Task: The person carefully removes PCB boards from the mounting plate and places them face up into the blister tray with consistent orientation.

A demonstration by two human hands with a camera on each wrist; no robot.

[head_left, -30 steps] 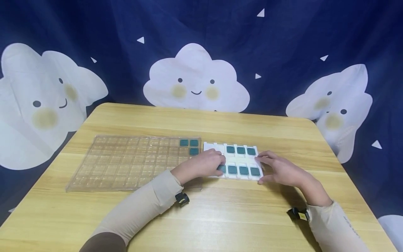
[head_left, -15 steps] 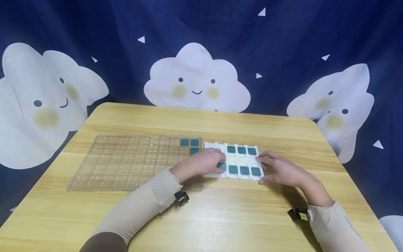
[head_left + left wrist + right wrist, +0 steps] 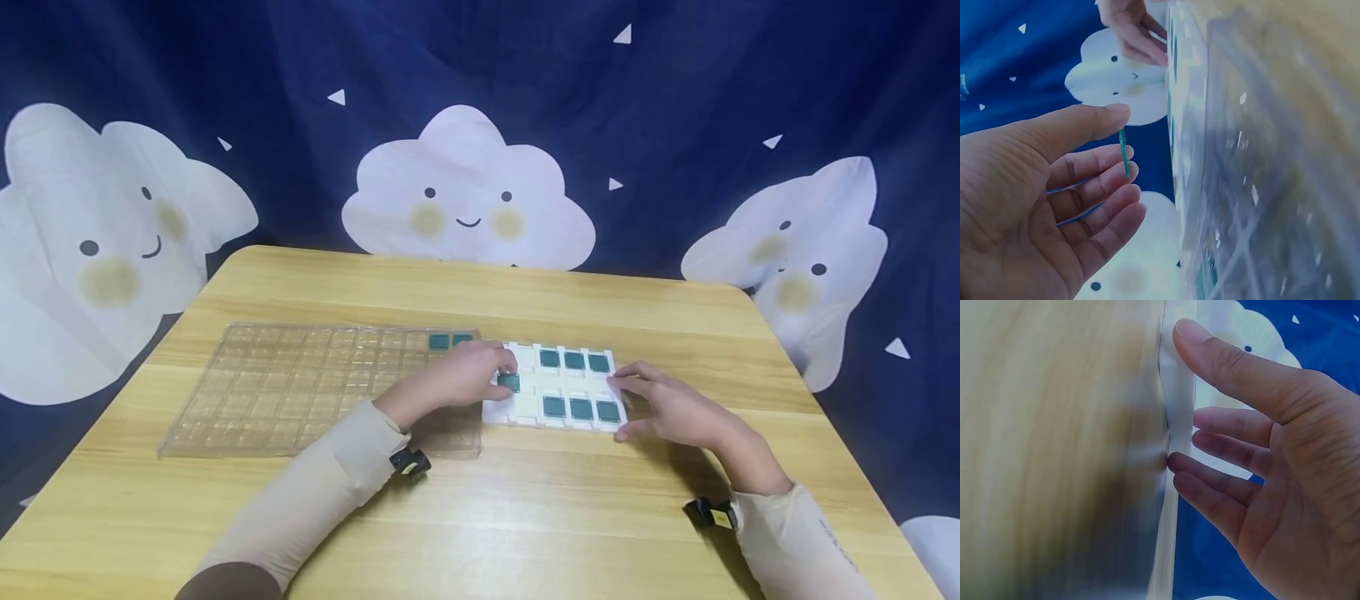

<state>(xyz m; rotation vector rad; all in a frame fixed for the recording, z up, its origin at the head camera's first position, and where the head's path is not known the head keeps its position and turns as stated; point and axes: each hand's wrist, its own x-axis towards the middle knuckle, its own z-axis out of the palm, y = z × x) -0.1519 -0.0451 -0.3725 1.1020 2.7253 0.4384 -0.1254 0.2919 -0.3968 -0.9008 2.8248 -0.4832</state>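
Pinched between the thumb and fingertips of my left hand point(image 3: 461, 371) is a small square green chip point(image 3: 509, 383), held over the left end of the white tray point(image 3: 573, 384). In the left wrist view the chip point(image 3: 1125, 153) appears edge-on under the thumb tip, with the other fingers loosely bent behind it. Three green chips point(image 3: 574, 361) sit in the tray's far row and three chips point(image 3: 581, 408) in its near row. At the tray's right side rests my right hand point(image 3: 667, 404), its thumb and fingertips spread along the edge, fingers relaxed.
A clear plastic tray point(image 3: 300, 392) with many square pockets lies left of the white one, partly under my left forearm. Two green chips point(image 3: 439, 342) show in its far right corner. Both trays rest on a wooden table point(image 3: 540, 517) before a blue cloud-print curtain point(image 3: 480, 50).
My left hand has lifted the fourth chip from the white tray's near row and moved left and slightly away with it. The right hand has stayed at the tray's edge.
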